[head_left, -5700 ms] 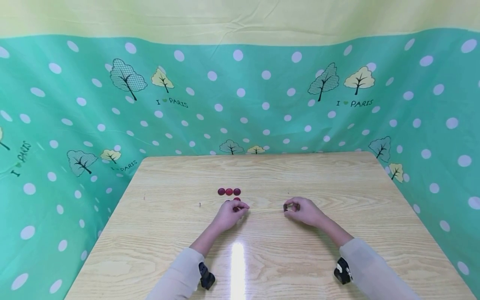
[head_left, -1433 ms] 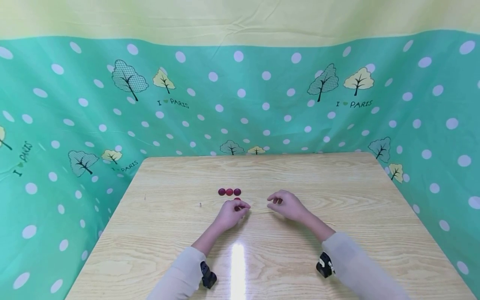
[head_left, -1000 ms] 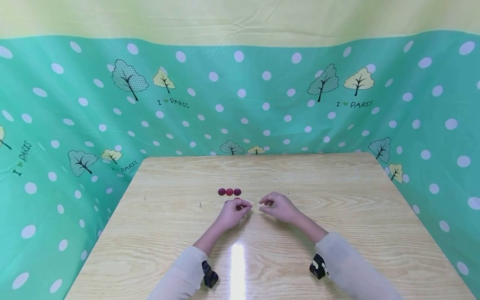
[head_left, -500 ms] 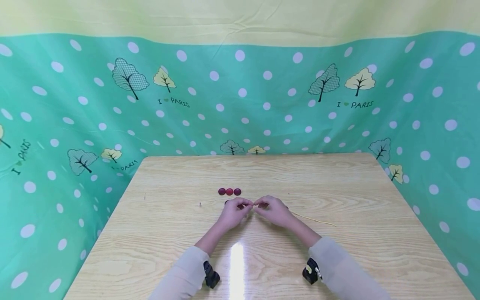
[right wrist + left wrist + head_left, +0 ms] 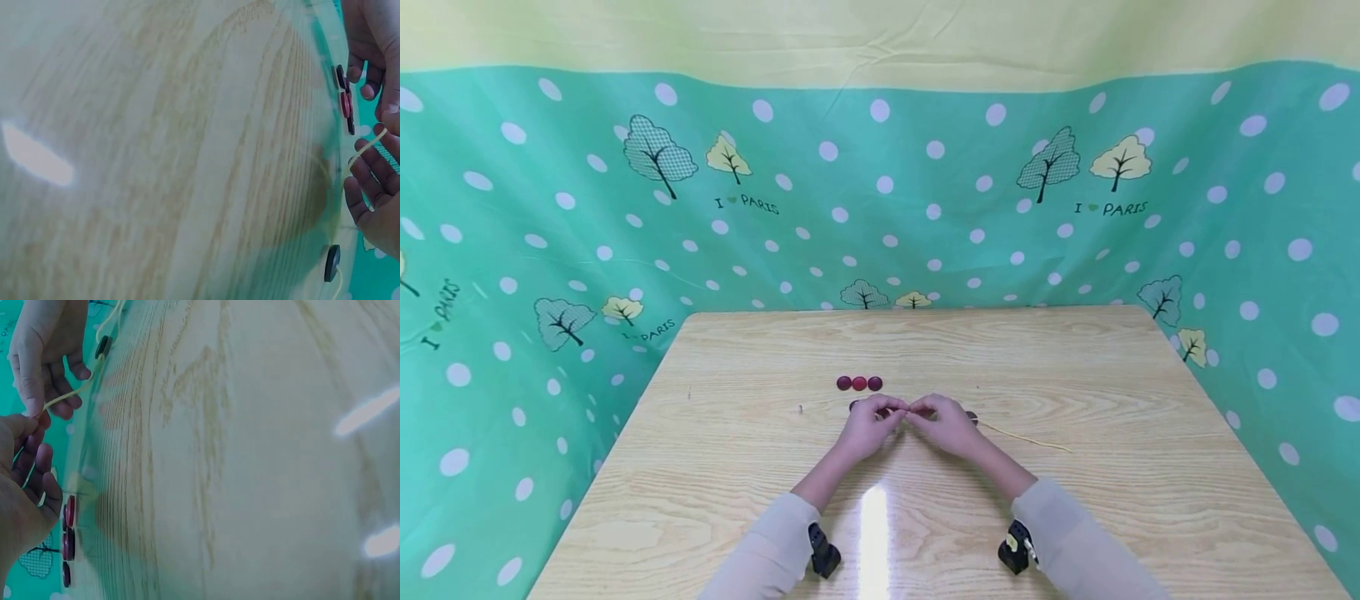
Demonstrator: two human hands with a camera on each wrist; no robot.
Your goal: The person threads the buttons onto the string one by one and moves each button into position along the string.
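My left hand [image 5: 867,429] and right hand [image 5: 946,425] meet fingertip to fingertip above the table, both pinching a thin yellow cord [image 5: 69,395] at one spot. From that pinch the cord runs past my right hand's curved fingers to a dark, flat, button-like disc [image 5: 333,262] strung on it. In the head view this dark disc [image 5: 972,417] lies just right of my right hand, and the cord's tail [image 5: 1026,437] trails off to the right. Another dark disc [image 5: 853,405] peeks out beside my left hand, which hides whatever lies beneath it.
Three round discs [image 5: 860,383], two dark purple around a red one, lie in a row behind my left hand. The wood-grain table [image 5: 760,350] bears small marks. A green dotted curtain [image 5: 880,225] surrounds its far side and sides.
My right hand, which earlier held the dark disc upright, has moved left to meet my left hand's fingertips. The disc now lies behind it on the right. My left hand has barely moved.
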